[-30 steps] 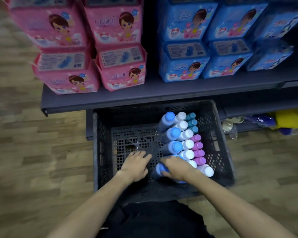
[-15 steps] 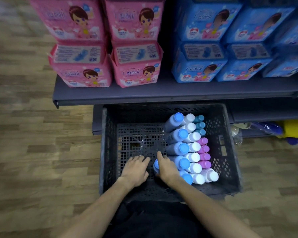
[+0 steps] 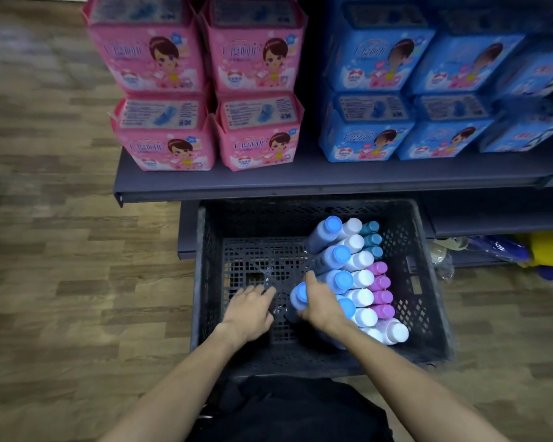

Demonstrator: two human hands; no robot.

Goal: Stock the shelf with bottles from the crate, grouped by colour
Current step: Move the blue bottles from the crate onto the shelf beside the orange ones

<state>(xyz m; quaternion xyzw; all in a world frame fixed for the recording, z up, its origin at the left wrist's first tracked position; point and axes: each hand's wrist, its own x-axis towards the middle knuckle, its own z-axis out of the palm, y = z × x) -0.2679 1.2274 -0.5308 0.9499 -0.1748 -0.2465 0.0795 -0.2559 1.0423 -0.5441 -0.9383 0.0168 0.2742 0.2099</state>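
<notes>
Black perforated crate (image 3: 205, 282), set on the floor just below the dark shelf (image 3: 300, 183). Bottles are packed against its right wall in rows: blue-capped bottles (image 3: 332, 224) innermost, white-capped bottles (image 3: 361, 279) beside them, then teal-capped bottles (image 3: 371, 240) at the far end and pink-capped bottles (image 3: 382, 297) nearer.

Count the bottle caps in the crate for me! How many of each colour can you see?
Blue caps: 5 (one is on the bottle the right hand grips)
White caps: 8
Teal caps: 3
Purple caps: 4
Total: 20 caps showing in the crate; the right arm may hide more.
</notes>
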